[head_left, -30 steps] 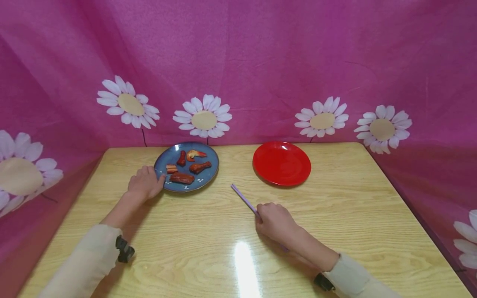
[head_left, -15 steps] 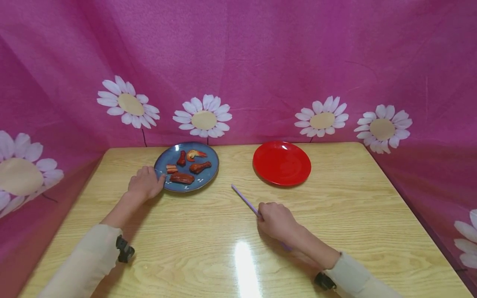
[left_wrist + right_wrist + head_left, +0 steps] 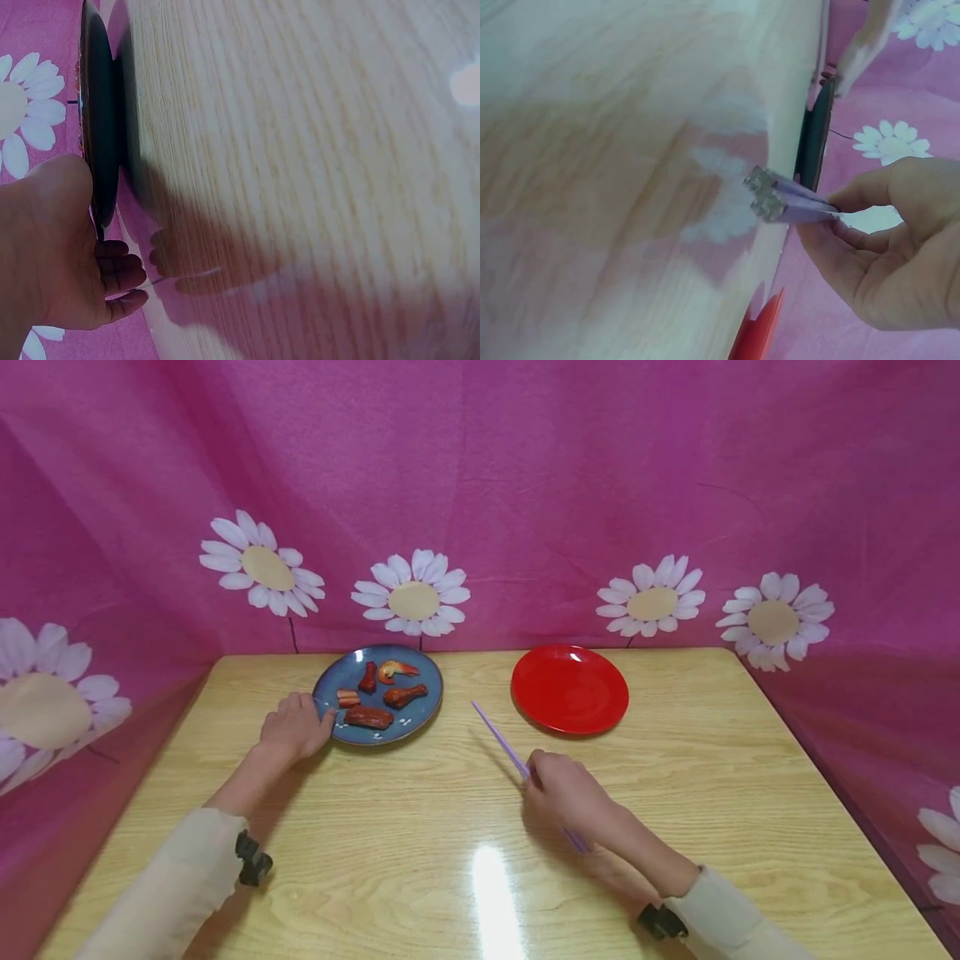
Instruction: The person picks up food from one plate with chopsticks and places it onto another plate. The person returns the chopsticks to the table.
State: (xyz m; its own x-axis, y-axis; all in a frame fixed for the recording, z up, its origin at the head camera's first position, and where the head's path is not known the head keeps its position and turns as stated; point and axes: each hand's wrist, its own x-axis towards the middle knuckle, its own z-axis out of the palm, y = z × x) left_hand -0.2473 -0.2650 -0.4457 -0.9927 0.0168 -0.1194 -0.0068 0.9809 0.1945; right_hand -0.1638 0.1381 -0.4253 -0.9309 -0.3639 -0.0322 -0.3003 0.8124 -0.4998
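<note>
My left hand point(image 3: 295, 727) grips the near left rim of a dark blue plate point(image 3: 352, 672). In the left wrist view the thumb lies over the plate's edge, with the curled fingers below it. On that plate lie a shrimp point(image 3: 397, 671), a drumstick point(image 3: 405, 696), a smaller drumstick-like piece point(image 3: 367, 677), a striped bacon-like piece point(image 3: 348, 697) and a brown slab of meat point(image 3: 368, 717). My right hand point(image 3: 570, 789) pinches a pair of purple chopsticks point(image 3: 501, 739) above the table, tips pointing away and left. Their blunt ends point(image 3: 765, 195) face the right wrist camera.
A red plate point(image 3: 570, 689) stands at the back right, beyond the chopsticks. The wooden table point(image 3: 390, 827) ends at a pink cloth point(image 3: 510, 485) printed with daisies, behind and on both sides. A bright reflection lies on the near tabletop.
My right hand has lifted slightly and shifted right; the chopstick tips have risen off the table. My left hand keeps its place on the blue plate. The view has shifted slightly.
</note>
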